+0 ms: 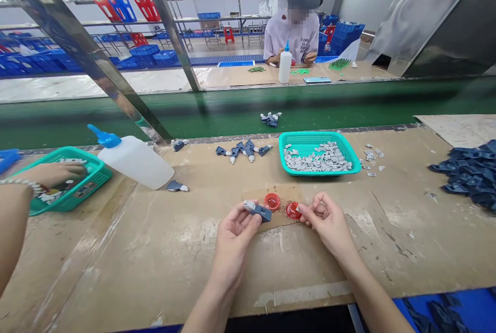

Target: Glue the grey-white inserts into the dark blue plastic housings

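My left hand (pixel 239 230) is closed around a dark blue plastic part (pixel 260 212) with a light grey piece at its end. My right hand (pixel 323 219) has thumb and forefinger pinched together at the edge of a red cap (pixel 293 210). A small pale spot shows at those fingertips, too small to name. Left of that cap sits a second, shallow red cap (pixel 272 201) with wet-looking red contents. Both caps rest on a cardboard scrap (pixel 284 223). Beyond them, several dark blue parts with pale tips (pixel 246 149) lie in a loose group.
A green basket (pixel 320 172) holds many small grey pieces. Dark blue parts (pixel 468 173) are heaped at right. A white bottle (pixel 137 162) leans at left, near another person's hand (pixel 58 172) in a second basket (pixel 83 196). Another person (pixel 292 38) sits across the green belt (pixel 217 111).
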`<state>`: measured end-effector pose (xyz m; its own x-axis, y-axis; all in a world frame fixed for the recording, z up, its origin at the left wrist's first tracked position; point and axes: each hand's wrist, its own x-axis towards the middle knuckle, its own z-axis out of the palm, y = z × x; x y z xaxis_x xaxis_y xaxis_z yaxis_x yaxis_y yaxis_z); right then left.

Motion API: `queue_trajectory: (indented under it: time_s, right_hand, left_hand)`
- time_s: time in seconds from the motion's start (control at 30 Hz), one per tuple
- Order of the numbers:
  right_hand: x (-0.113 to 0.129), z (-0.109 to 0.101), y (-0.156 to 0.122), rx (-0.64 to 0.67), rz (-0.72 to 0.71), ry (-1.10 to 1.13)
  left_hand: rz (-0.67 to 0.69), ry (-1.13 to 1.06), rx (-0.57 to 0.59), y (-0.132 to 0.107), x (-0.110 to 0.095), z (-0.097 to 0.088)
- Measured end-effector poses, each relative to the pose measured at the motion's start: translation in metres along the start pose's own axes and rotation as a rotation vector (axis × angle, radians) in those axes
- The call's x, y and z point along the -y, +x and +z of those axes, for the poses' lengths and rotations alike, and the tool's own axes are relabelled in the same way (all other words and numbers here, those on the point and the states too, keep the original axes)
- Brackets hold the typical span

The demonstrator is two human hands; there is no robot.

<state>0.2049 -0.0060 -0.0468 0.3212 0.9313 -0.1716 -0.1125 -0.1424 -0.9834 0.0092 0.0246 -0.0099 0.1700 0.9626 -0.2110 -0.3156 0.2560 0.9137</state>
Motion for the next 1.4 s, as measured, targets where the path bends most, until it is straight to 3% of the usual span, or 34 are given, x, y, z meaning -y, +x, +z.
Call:
queue_trajectory:
  time_s: [0.23, 0.47, 0.8, 1.03, 1.23, 1.4]
  right_hand:
    - [0.018, 0.0, -0.011, -0.002, -0.005, 0.035]
    - [0.045, 0.015, -0.037, 0.14, 0.002, 0.096]
    - [0.045, 0.022, -0.039, 0.262, 0.078, 0.036]
    - [0.047, 0.015, -0.032, 0.605, 0.169, -0.034]
    - [0.056, 0.026, -0.031, 0.615, 0.176, -0.085]
    - [0.074, 0.051, -0.023, 0.601, 0.122, -0.185]
  left_hand:
    - [0.02, 0.0, 0.013, -0.005, 0.008, 0.005]
    - [0.011, -0.014, 0.052, -0.013, 0.008, 0.02]
    - [0.062, 0.126, 0.113, -0.024, -0.002, 0.02]
    - [0.061, 0.158, 0.099, -0.028, -0.004, 0.019]
    - [0.139, 0.133, 0.012, -0.03, -0.002, 0.014]
    - [0.113, 0.055, 0.053, -0.017, -0.006, 0.008]
